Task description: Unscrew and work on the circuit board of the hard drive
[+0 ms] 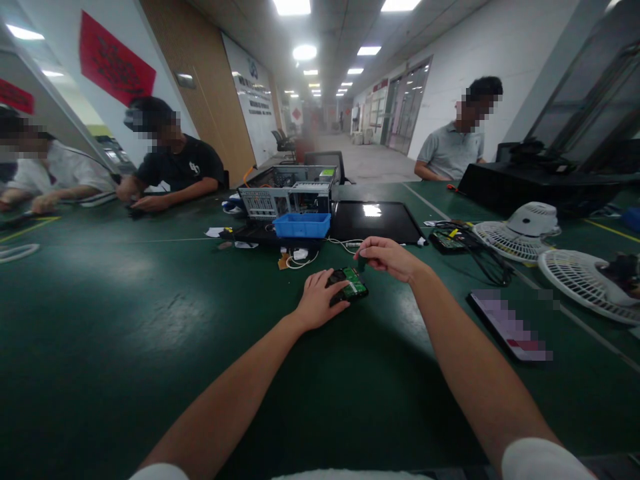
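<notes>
A hard drive (356, 283) lies on the green table, its green circuit board facing up within a black body. My left hand (320, 297) grips it from the left, with a finger stretched over the board and the thumb along the near edge. Above the drive's far right corner, my right hand (387, 259) is closed in a pinch. A small dark object (361, 264) shows below its fingertips; its kind is unclear, and I cannot tell whether it touches the drive.
Beyond my hands are a blue tray (303, 226), an opened computer case (285, 200) and a black flat screen (377, 223). To the right lie cables (487, 257), white fan parts (515, 233) and a phone (505, 327). Several people sit around the table.
</notes>
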The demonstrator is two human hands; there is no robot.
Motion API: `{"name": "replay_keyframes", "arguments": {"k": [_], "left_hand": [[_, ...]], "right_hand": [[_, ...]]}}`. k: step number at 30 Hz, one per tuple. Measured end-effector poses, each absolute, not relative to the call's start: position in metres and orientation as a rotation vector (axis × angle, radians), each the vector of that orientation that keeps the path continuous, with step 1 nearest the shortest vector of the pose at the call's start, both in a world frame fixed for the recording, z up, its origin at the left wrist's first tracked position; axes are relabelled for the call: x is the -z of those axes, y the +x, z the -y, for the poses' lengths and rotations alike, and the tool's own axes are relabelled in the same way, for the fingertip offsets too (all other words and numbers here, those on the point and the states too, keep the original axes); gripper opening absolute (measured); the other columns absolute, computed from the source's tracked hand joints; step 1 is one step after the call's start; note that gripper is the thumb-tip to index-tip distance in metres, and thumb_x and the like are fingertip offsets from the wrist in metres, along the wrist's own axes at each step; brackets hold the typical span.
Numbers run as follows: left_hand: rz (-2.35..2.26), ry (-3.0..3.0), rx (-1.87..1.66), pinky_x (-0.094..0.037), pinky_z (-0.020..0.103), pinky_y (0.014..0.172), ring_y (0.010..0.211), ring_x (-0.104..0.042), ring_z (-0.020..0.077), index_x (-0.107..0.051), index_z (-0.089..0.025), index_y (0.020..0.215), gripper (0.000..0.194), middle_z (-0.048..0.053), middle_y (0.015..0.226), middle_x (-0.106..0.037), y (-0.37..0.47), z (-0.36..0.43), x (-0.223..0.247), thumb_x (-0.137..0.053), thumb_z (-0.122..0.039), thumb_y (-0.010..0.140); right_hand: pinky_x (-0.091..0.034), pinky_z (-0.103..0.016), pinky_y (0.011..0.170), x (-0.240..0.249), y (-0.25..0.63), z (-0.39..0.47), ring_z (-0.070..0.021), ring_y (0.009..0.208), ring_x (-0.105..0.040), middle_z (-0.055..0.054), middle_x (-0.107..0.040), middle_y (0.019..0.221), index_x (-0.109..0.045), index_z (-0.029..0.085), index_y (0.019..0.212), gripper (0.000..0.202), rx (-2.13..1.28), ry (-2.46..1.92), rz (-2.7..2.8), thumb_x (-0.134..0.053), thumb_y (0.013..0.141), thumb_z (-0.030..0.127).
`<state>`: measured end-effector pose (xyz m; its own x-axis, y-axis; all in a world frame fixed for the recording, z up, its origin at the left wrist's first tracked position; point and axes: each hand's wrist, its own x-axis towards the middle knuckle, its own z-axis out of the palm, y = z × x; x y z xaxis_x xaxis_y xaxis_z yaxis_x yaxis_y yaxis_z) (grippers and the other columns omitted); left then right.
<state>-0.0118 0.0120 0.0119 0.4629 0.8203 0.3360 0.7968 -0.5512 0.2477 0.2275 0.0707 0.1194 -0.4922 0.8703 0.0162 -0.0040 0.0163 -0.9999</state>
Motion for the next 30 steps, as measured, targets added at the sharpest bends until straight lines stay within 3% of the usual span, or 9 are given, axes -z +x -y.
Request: {"name": "replay_keyframes", "arguments": {"k": [4,7,30], "left_hand": [[-1.464,2.64,-0.655,-0.029,0.06,0.114,0.143,-0.032,0.0372,-0.056,-0.039,0.141,0.055,0.006,0.159,-0.033,-0.0117,-0.0119,-0.0123,-0.066,-0.055,0.09],[-1.456,2.641,-0.664,-0.029,0.059,0.114,0.143,-0.031,0.0375,-0.056,-0.039,0.141,0.054,0.006,0.159,-0.033,-0.0117,-0.012,-0.0119,-0.066,-0.055,0.09],[-1.455,2.65,-0.686,-0.03,0.059,0.113,0.142,-0.032,0.0381,-0.055,-0.04,0.141,0.056,0.006,0.159,-0.033,-0.0117,-0.0126,-0.0094,-0.069,-0.053,0.089]], "right_hand": [[-0.025,-0.02,0.041,-0.1205,0.2269,-0.0691,-0.0062,0.052,-0.044,-0.004,-0.071,0.09,-0.07,0.019,0.095,0.022,-1.537,-0.913,1.607,-0.073,0.077,0.031],[-0.024,-0.021,0.041,-0.1209,0.2262,-0.0685,-0.0056,0.052,-0.042,-0.004,-0.069,0.088,-0.072,0.018,0.09,0.019,-1.529,-0.927,1.619,-0.071,0.078,0.032],[-0.021,-0.022,0.041,-0.1204,0.2254,-0.066,-0.0055,0.049,-0.042,-0.005,-0.072,0.087,-0.063,0.018,0.085,0.027,-1.532,-0.923,1.706,-0.071,0.083,0.043]]}}
